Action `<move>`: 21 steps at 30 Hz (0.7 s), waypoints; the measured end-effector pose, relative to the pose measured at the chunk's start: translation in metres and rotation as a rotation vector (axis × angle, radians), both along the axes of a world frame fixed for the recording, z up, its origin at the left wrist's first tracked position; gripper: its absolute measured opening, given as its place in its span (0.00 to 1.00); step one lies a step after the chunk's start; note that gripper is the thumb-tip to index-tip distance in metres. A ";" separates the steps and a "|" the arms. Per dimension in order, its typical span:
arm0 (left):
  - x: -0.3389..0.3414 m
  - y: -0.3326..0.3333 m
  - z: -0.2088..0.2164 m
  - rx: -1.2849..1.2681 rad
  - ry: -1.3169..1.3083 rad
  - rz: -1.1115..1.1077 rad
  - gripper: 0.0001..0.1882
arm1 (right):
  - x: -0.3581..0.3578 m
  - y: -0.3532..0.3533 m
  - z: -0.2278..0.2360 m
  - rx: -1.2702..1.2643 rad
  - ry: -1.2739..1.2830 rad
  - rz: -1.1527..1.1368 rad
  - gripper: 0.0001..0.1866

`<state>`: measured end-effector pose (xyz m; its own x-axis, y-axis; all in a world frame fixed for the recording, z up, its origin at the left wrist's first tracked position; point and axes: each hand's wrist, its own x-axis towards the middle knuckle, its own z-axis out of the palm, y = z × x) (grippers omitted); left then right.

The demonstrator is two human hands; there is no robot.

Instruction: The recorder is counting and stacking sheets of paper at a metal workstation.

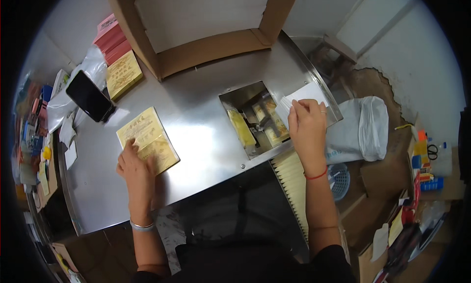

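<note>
While half-curled, left hand [136, 167] empty atop yellow paper [141, 126]; right hand [311, 128] bent over white cards [309, 92], hold unclear.

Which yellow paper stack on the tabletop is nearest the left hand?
The lower yellow stack, partly covered by the left hand; the other yellow stack lies farther up, beside the pink stack.
</note>
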<state>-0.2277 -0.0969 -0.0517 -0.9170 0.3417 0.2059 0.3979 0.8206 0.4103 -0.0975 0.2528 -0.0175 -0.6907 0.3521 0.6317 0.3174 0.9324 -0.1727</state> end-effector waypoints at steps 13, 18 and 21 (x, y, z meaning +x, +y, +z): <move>0.061 0.115 -0.007 0.194 0.052 -0.586 0.16 | 0.020 0.033 0.011 -0.174 0.009 0.263 0.15; 0.050 0.092 0.011 -0.102 0.025 -0.631 0.28 | 0.026 -0.088 -0.012 -0.023 -0.170 0.793 0.15; 0.047 0.095 0.010 -0.068 -0.041 -0.586 0.28 | 0.011 -0.089 -0.037 -0.063 -0.183 0.676 0.16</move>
